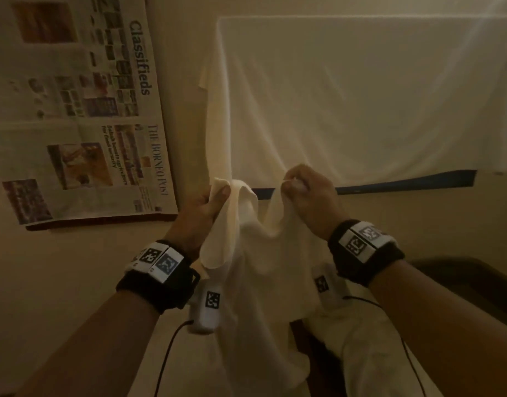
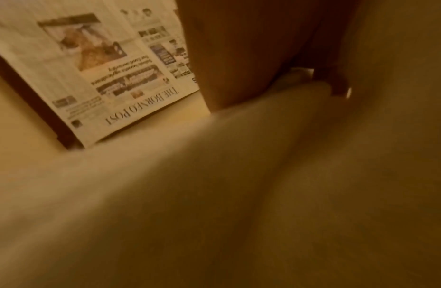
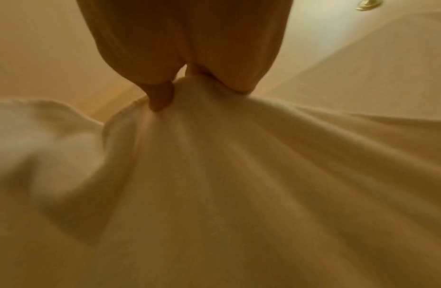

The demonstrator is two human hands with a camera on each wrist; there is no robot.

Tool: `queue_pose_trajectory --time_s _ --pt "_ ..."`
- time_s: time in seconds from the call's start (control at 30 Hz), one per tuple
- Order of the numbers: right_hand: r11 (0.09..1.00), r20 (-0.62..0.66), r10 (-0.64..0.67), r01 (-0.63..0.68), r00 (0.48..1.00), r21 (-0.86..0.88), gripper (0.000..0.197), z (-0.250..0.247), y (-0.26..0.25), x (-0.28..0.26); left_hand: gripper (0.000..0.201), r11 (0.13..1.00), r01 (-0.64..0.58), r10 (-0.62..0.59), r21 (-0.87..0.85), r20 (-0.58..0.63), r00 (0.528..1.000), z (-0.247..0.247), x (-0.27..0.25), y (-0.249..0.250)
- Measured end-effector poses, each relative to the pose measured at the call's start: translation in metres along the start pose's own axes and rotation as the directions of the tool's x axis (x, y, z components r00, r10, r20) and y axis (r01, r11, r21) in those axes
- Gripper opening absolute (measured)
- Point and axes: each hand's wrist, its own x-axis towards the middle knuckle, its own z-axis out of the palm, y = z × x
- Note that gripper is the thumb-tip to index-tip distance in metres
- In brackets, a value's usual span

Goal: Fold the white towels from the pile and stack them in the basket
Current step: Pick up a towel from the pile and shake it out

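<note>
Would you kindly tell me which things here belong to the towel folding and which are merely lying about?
Belongs to the job:
- white towel, pinched by the left hand and the right hand

Lying about:
- newspaper
- white cloth spread beyond the hands

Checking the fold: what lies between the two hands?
In the head view, only a sagging span of towel joins the left hand and right hand.

Two bare hands show, the left hand (image 1: pixel 206 203) at 7 o'clock and the right hand (image 1: pixel 309 196) at 5 o'clock. One soft white cotton towel (image 1: pixel 260 267) hangs between them. One flat white cloth sheet (image 1: pixel 361 96) lies at 1 o'clock. One printed paper newspaper (image 1: pixel 74 110) lies at 10 o'clock. Two black wrist straps (image 1: pixel 160 279).
</note>
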Motion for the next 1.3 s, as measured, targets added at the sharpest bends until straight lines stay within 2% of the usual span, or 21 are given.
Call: queue_pose_trajectory --time_s 0.07,0.13,0.23,0.37,0.57,0.67,0.8,0.9,0.93,1.0,1.07,1.17,1.23,1.3 --pt "0.990 -0.036 -0.138 0.138 0.990 0.014 0.007 -0.002 -0.034 0.002 0.029 0.998 -0.041 0.039 -0.044 -0.030 0.999 0.007 -0.001 0.000" --pt "0.972 -0.041 -0.234 0.235 0.971 0.027 0.010 -0.002 -0.056 0.002 0.028 0.993 -0.047 0.046 -0.107 -0.008 0.999 0.019 -0.002 0.003" --pt "0.969 -0.040 -0.246 0.246 0.968 -0.003 0.009 -0.004 -0.061 0.000 0.019 0.982 -0.024 0.042 -0.185 0.097 0.994 0.038 -0.005 0.008" --pt "0.998 -0.035 -0.057 0.057 0.998 0.003 0.021 -0.019 -0.042 -0.012 0.025 0.985 -0.002 0.034 -0.171 0.182 0.983 0.060 -0.005 0.009" --pt "1.000 0.093 0.014 -0.014 0.996 -0.001 0.010 -0.046 -0.002 -0.051 0.025 0.993 -0.058 0.065 -0.105 0.067 0.996 0.097 -0.007 0.020" --pt "0.979 0.213 0.194 -0.173 0.958 -0.111 0.016 -0.059 0.033 -0.078 0.024 0.993 -0.041 0.044 -0.111 0.018 0.999 0.105 -0.005 0.032" --pt "0.903 0.227 0.367 -0.287 0.902 -0.320 0.023 -0.075 0.106 -0.111 0.023 0.996 -0.069 0.072 -0.057 0.042 0.997 0.113 -0.007 0.048" --pt "0.856 0.186 0.499 -0.447 0.846 -0.261 0.022 -0.094 0.139 -0.117 0.028 0.997 -0.074 0.074 0.000 0.037 0.997 0.121 -0.012 0.050" --pt "0.854 0.153 0.509 -0.474 0.847 -0.213 0.021 -0.101 0.139 -0.113 0.031 0.998 -0.062 0.061 0.028 0.031 0.998 0.123 -0.014 0.047" --pt "0.888 0.036 0.454 -0.449 0.890 -0.094 0.020 -0.115 0.124 -0.094 0.032 0.996 -0.039 0.036 0.083 0.036 0.999 0.128 -0.020 0.040" --pt "0.952 -0.046 0.306 -0.306 0.951 -0.002 0.020 -0.126 0.096 -0.072 0.030 0.993 -0.028 0.022 0.118 0.044 0.999 0.137 -0.027 0.033" --pt "0.998 0.023 0.065 -0.066 0.998 0.014 0.015 -0.134 0.057 -0.049 0.026 0.993 -0.039 0.036 0.111 0.031 0.999 0.150 -0.033 0.028" --pt "0.997 0.074 -0.009 0.003 0.997 0.081 0.013 -0.135 0.036 -0.042 0.022 0.997 -0.050 0.048 0.065 0.035 0.998 0.163 -0.039 0.031" --pt "0.987 0.082 -0.048 0.035 0.995 0.155 0.016 -0.134 0.024 -0.042 0.028 0.999 -0.031 0.031 -0.009 0.004 1.000 0.177 -0.043 0.031"
